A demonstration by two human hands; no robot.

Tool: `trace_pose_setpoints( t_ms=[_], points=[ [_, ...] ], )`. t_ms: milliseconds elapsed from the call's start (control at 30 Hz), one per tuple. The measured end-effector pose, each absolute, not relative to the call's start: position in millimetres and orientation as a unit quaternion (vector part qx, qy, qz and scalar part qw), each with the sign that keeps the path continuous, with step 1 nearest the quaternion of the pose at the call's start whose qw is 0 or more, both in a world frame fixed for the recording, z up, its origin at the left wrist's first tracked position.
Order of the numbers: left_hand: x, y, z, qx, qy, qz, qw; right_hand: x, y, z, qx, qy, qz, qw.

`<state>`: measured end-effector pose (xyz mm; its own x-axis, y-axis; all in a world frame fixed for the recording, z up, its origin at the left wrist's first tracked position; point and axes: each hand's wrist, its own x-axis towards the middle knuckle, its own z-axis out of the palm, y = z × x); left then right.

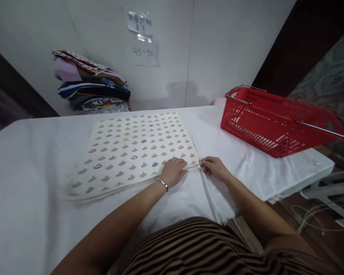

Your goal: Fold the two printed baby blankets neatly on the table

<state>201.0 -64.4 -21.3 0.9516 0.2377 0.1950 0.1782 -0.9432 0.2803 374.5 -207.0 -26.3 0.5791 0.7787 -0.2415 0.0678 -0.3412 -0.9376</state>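
Observation:
A cream cloth (137, 149) printed with grey and coloured mushroom-like shapes lies folded in layers on the white-covered table. My left hand (173, 171) rests flat on its near edge, close to the right corner, fingers stretched out over the fabric. At that near right corner my right hand (215, 167) is closed, thumb and fingers pinching the cloth's edge. A bracelet circles my left wrist.
A red plastic basket (255, 126) with metal handles stands on the table at the right. Folded garments (94, 86) are stacked at the back left against the wall. Two paper notes (145, 51) hang there. A white plastic chair (332, 194) and cables are beyond the table's right end.

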Motion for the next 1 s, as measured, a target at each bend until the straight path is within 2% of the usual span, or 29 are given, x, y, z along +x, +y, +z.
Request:
trace_pose_setpoints(
  t_ms=[167,267,500,767,867,1000],
  points=[
    [237,-77,-23,0.982,0.101,0.112,0.117,368,-212,-32,-0.738,-0.316,0.332,0.495],
    [247,-79,-27,0.981,0.116,0.105,0.115,368,-212,-37,-0.744,-0.386,0.263,0.477],
    [253,-76,-28,0.974,0.130,0.105,0.157,365,-213,-30,-0.798,-0.471,0.158,0.342],
    [253,-75,-26,0.975,0.119,0.105,0.157,357,-202,-23,-0.845,-0.443,0.136,0.268],
    [253,-74,-27,0.976,0.119,0.101,0.152,356,-199,-24,-0.848,-0.435,0.139,0.268],
    [252,-75,-28,0.976,0.112,0.108,0.154,356,-200,-25,-0.828,-0.421,0.156,0.336]
  ],
)
